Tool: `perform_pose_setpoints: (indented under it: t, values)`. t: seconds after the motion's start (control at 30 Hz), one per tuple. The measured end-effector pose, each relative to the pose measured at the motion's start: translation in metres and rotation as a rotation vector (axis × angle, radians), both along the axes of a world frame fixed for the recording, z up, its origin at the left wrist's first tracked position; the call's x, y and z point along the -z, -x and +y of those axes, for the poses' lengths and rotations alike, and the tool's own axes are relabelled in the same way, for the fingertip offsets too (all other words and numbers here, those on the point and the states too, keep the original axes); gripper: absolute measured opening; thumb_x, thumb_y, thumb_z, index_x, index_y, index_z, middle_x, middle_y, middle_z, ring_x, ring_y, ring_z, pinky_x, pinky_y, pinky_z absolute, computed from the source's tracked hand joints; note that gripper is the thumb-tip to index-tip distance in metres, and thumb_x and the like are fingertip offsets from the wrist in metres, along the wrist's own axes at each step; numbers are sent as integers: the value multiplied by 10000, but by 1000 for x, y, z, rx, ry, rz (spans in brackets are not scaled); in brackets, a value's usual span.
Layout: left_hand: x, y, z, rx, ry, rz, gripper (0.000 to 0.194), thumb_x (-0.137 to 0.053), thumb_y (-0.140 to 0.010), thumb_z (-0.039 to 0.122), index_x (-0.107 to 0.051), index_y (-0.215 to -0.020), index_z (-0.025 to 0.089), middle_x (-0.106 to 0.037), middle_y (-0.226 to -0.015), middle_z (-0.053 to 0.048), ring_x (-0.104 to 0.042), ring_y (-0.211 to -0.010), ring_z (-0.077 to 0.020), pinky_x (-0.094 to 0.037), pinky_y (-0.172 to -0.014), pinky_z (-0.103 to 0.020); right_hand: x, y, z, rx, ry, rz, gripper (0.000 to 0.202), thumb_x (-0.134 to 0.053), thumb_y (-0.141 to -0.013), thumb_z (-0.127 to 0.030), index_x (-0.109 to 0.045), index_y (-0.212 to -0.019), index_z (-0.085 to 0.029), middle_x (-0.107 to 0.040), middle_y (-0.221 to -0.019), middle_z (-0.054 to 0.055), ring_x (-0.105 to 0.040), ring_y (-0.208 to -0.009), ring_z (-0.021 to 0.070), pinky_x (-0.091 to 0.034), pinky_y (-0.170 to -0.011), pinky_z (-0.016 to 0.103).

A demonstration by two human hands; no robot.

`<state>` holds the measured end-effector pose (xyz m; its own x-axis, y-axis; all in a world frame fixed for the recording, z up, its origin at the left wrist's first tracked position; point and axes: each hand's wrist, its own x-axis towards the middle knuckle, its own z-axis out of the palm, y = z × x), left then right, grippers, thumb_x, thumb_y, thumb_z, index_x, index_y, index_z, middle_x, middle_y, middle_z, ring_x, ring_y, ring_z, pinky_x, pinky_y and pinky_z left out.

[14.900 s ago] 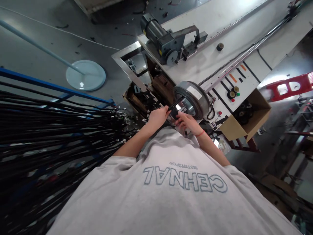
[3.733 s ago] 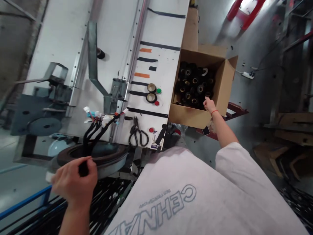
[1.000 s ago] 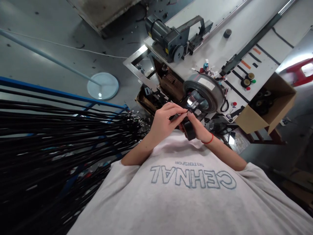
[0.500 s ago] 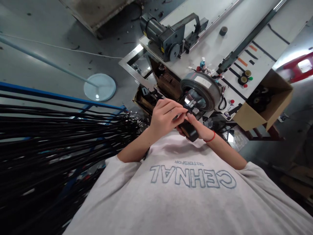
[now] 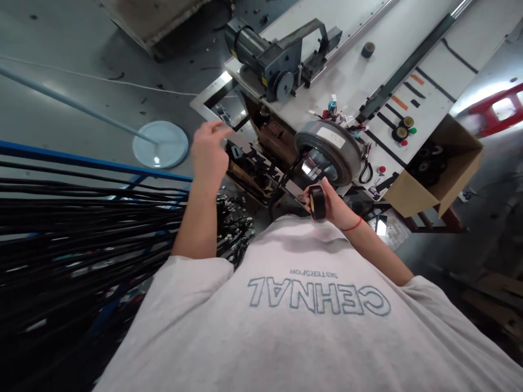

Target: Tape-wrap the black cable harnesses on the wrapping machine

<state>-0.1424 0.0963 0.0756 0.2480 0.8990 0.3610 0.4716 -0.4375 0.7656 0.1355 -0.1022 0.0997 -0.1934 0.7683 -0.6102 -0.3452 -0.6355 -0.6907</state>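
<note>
My right hand [image 5: 332, 206], with a red cord round the wrist, is closed around a roll of black tape [image 5: 318, 202] with a yellowish core, held in front of the white shirt. My left hand [image 5: 209, 155] is raised at the left, apart from the roll. Its fingers are smeared by motion, and I cannot make out anything between them. Just beyond the right hand, a dark wheel-shaped part [image 5: 332, 149] with a white label sits at the bench's near end, and several coloured wires lie behind it.
A motor unit [image 5: 269, 57] stands on the white bench [image 5: 347, 76]. Tape rolls [image 5: 402, 130] and tape strips lie farther right, near a cardboard box [image 5: 457, 163] of dark parts. Black cables [image 5: 102, 218] hang on a blue rack at left, near a round pole base [image 5: 160, 144].
My left hand has moved away from the tape roll, up and to the left. The right hand still holds the roll, now turned more upright. The view has shifted slightly.
</note>
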Motion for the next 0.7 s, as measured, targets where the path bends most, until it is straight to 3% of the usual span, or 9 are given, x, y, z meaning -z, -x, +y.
perform_pose_setpoints:
  t: [0.07,0.13,0.2,0.27,0.33,0.4,0.57,0.7]
  values:
    - [25,0,-13,22,129,21,227,-612,-870,448,-724,-1004,302,-626,-1245,11,-432,-1374,-324,-273,-1205,-600,-2,2,2,50,65,76,546,-417,-889,-734,-586,-965,-220,-608,-805,14,-587,-695,153,-491,-575,268]
    - [33,-12,-46,130,305,25,382,-598,-877,504,-677,-1175,278,-537,-1410,-24,-368,-1424,-356,-238,-1206,-634,-3,6,4,86,101,127,495,-416,-921,-680,-601,-1004,-227,-639,-831,19,-616,-742,169,-525,-604,282]
    - [29,-34,-91,385,502,-18,695,-594,-872,585,-437,-1466,261,-381,-1568,-92,-341,-1450,-366,-328,-1158,-629,-2,13,6,131,113,168,484,-401,-941,-655,-613,-1042,-233,-665,-861,29,-640,-796,188,-559,-651,314]
    - [20,-59,-133,619,559,-52,1003,-720,-771,611,-224,-1567,258,-245,-1636,-135,-268,-1491,-367,-306,-1190,-580,1,22,8,188,113,196,505,-392,-943,-665,-621,-1091,-240,-688,-910,43,-657,-859,207,-584,-711,357]
    - [13,-81,-159,589,512,-122,1011,-720,-787,587,-180,-1575,257,-233,-1634,-154,-253,-1500,-351,-267,-1215,-545,6,29,8,237,105,195,540,-392,-935,-688,-624,-1138,-244,-704,-958,56,-667,-906,220,-596,-763,388]
    - [11,-96,-167,531,495,-213,959,-680,-835,563,-152,-1578,268,-262,-1618,-157,-305,-1479,-333,-289,-1206,-522,10,31,7,231,102,168,558,-411,-928,-692,-628,-1169,-238,-712,-976,62,-676,-910,226,-604,-768,393]
    - [14,-104,-156,559,501,-314,880,-684,-844,514,-222,-1554,276,-466,-1455,-135,-507,-1314,-309,-400,-1128,-494,8,15,-7,9,59,-69,545,-580,-856,-669,-687,-1082,-184,-723,-930,73,-683,-851,221,-604,-679,340]
    - [14,-106,-157,456,359,-254,842,-785,-751,374,-363,-1472,272,-443,-1374,-113,-483,-1297,-296,-406,-1119,-471,-10,4,-20,141,-231,-343,511,-740,-776,-556,-684,-1151,-212,-702,-1168,72,-654,-1072,234,-599,-823,330]
